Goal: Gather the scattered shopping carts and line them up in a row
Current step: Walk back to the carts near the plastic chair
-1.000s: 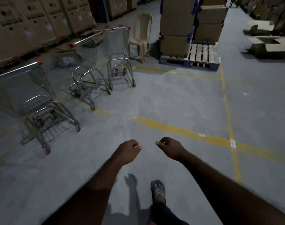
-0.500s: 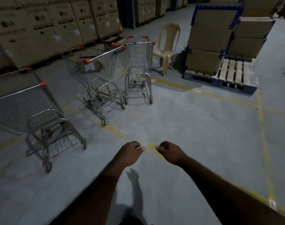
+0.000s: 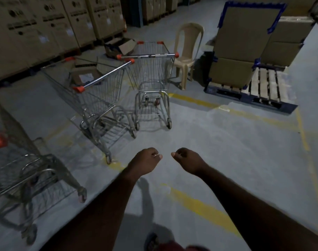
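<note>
Three wire shopping carts with orange handle caps stand on the grey floor. The far cart [image 3: 152, 73] faces me, handle towards me, straight ahead. The middle cart [image 3: 98, 95] stands angled to its left, almost touching it. The near cart [image 3: 18, 171] is cut off by the left edge. My left hand [image 3: 145, 161] and my right hand [image 3: 188, 160] are held out low in front of me, both curled into loose fists with nothing in them, about a metre short of the far cart.
A beige plastic chair [image 3: 188, 53] stands behind the far cart. A pallet [image 3: 263, 91] with stacked cardboard boxes [image 3: 245, 38] sits at the right. Tall boxes [image 3: 36, 28] line the left wall. Yellow lines [image 3: 199, 205] mark the floor.
I have walked forward and turned left, so the carts, chair and pallet are closer and more central. Both hands keep the same closed pose.
</note>
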